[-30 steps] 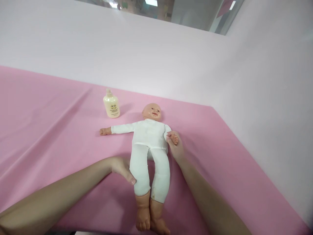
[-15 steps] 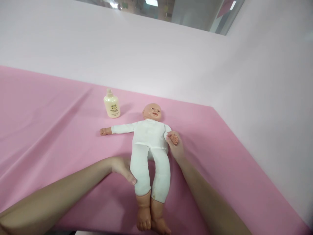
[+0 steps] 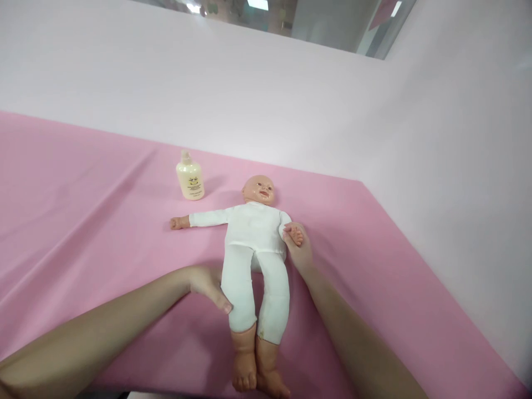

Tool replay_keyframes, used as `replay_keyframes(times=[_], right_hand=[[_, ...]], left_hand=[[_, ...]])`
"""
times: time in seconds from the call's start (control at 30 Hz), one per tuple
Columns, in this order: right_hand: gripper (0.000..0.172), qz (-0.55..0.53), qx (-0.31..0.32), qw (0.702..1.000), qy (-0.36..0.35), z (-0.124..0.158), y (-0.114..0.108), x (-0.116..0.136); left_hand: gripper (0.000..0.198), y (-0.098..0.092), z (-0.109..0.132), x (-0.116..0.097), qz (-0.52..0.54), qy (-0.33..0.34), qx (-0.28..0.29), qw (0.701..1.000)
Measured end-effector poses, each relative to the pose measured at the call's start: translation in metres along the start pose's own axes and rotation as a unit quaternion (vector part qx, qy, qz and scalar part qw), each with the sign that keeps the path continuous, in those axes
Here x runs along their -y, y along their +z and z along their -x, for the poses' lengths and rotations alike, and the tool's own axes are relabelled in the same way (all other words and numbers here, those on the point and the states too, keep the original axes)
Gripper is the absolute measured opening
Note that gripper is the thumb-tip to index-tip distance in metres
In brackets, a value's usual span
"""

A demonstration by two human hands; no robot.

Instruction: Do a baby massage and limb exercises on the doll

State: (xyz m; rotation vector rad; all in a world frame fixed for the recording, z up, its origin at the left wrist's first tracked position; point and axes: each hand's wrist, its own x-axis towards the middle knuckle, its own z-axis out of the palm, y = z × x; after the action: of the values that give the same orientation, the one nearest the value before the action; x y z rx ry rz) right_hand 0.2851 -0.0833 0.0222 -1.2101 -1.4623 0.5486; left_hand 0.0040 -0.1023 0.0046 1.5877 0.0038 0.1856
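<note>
Doll [image 3: 254, 228] lies face-up on pink tabletop [image 3: 357, 238]. Right hand [image 3: 302, 254] holds its bent arm [image 3: 285, 219]; left hand [image 3: 206, 286] sets thumb [image 3: 225, 306] against leg [image 3: 241, 291], other fingers hidden, so grip there cannot be told. Light, even support best; arm untwisted.

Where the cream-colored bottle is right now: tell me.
In the head view, left of centre, the cream-colored bottle stands upright on the pink surface, left of the doll's head and beyond the doll's outstretched arm.

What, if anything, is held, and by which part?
Doll: right hand holds its arm near the wrist. Left hand has the thumb against a leg; fingers hidden, so grip there can't be told.
</note>
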Motion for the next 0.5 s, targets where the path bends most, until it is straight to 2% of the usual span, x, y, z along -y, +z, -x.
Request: replay_keyframes(times=[0.23, 0.5], right_hand=[[0.018, -0.002, -0.004, 1.000, -0.003, 0.0007, 0.0002, -0.0001], [0.019, 0.005, -0.001, 1.000, -0.010, 0.0004, 0.0001, -0.0017]], left_hand=[[0.046, -0.0001, 0.0019, 0.0028, 0.007, -0.014, -0.008, 1.000], [0.044, -0.0005, 0.0021, 0.0030, 0.002, -0.001, -0.007, 1.000]])
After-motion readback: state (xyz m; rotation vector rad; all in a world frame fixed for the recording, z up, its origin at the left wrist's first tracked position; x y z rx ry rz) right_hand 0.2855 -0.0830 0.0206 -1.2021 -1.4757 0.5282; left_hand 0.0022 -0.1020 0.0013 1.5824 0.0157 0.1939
